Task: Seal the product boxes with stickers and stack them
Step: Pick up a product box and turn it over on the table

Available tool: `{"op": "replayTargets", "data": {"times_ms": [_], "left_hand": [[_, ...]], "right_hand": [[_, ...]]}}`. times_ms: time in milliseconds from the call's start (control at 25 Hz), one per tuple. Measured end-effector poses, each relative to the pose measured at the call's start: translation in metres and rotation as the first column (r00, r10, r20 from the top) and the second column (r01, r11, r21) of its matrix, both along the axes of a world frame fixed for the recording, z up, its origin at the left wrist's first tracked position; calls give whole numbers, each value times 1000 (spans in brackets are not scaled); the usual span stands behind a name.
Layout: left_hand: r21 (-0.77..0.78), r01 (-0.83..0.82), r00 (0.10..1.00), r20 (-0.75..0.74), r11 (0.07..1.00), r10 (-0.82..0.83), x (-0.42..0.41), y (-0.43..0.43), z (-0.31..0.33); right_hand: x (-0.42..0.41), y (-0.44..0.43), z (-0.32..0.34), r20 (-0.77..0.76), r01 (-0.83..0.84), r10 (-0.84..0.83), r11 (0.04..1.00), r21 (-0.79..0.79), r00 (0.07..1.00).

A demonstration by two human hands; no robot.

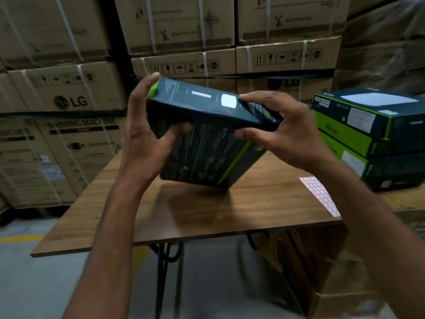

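I hold a dark product box point(207, 143) with green trim tilted above the wooden table point(207, 215). My left hand point(147, 132) grips its left end, fingers over the top edge and thumb on the near face. My right hand point(282, 130) grips the right end, fingers curled over the top corner. A white patch shows on the box's upper side. A pink sheet of stickers point(322, 196) lies on the table at the right. A stack of dark and green product boxes point(368, 139) stands at the far right.
Large strapped cardboard cartons point(69, 100) wall off the back and left. A brown carton point(322, 272) sits on the floor under the table's right side. The table has black metal legs point(165, 261). Grey floor with a yellow line lies at the left.
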State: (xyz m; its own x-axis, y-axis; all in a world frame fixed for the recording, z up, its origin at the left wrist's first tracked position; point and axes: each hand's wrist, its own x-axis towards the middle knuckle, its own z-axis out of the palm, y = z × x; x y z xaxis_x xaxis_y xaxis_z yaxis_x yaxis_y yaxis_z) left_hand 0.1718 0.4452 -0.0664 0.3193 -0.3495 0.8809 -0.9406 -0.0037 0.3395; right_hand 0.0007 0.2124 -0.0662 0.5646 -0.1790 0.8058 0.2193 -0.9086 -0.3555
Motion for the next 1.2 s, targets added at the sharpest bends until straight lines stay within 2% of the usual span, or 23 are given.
{"op": "replayTargets", "data": {"times_ms": [120,360,560,720,960,1200], "left_hand": [[48,-35,995,93,998,31,16,-3,13],[15,-27,1000,2,1000,27,34,-5,7],[29,-60,998,25,998,59,43,-5,10],[32,29,1000,-6,999,-29,56,-11,15],[-68,140,988,-62,988,-144,69,-19,8],[-93,83,988,-121,992,-94,71,-15,3]], "right_hand": [[14,-6,25,-21,-28,28,999,-36,999],[41,-10,26,33,-17,18,999,-48,999],[47,-15,22,55,-62,63,998,-26,996],[61,-20,19,102,-41,43,999,-14,994],[76,-23,16,151,-40,44,999,-31,987],[82,-12,14,145,-20,20,1000,-8,989]]}}
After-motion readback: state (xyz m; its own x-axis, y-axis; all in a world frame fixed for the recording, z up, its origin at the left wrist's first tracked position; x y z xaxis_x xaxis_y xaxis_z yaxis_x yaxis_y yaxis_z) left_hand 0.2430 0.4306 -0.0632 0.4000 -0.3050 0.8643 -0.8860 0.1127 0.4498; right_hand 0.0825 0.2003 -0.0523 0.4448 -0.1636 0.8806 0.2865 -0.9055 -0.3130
